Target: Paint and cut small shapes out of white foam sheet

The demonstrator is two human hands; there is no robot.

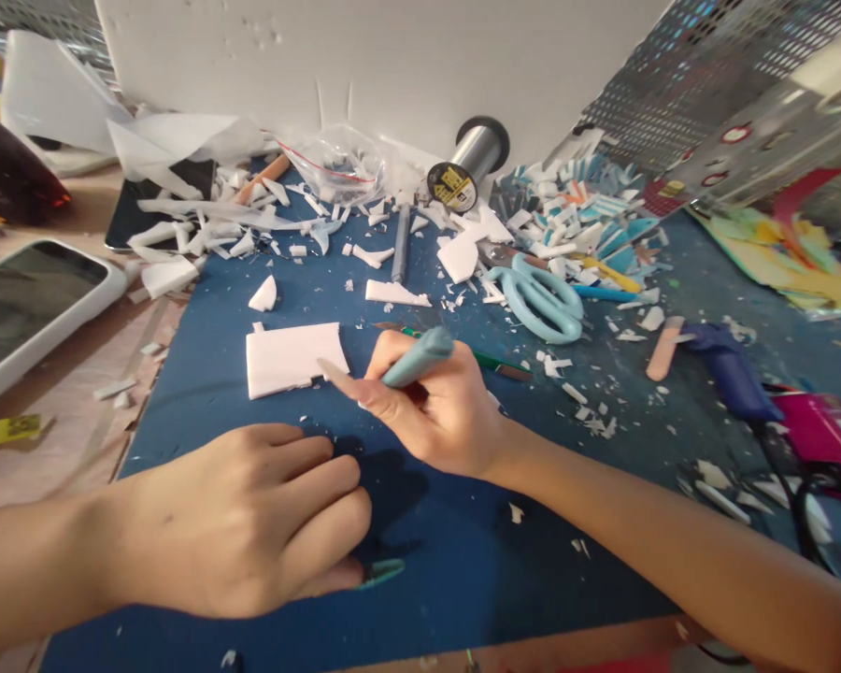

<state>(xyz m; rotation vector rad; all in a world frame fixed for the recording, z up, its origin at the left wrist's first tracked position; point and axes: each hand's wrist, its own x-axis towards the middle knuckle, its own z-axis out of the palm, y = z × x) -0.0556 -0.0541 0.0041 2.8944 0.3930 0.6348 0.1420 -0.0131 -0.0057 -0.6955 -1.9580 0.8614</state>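
Observation:
My right hand [427,411] is closed round a light blue craft knife [418,358], index finger stretched toward a flat white foam piece [291,357] on the blue cutting mat [266,280]. My left hand [252,519] lies palm down on the mat in front, fingers together and curled, resting on something teal [382,572] that pokes out from under the fingers. What that teal thing is I cannot make out.
Light blue scissors [539,299], a grey pen [400,245], a wire spool [469,161] and many white and blue foam scraps [575,220] litter the mat's far side. A phone [21,308] lies left. A blue glue gun [729,369] and pink box [823,435] sit right.

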